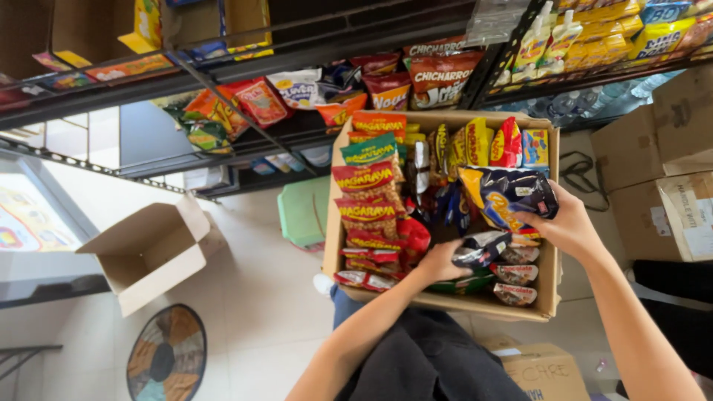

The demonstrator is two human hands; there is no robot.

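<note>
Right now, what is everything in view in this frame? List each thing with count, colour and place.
open brown cardboard box of snack packets: one, on the person's lap, centre
red and orange snack packets: a row, left side of that box
dark blue and yellow snack bag: one, over the box
small dark snack bag: one, inside the box
black metal shelves: several tiers stocked with packets, top
empty open cardboard box: one, on the floor, left
closed cardboard boxes: several, right
floor fan: one, bottom left
left hand: on the small dark bag
right hand: holding the blue and yellow bag
</note>
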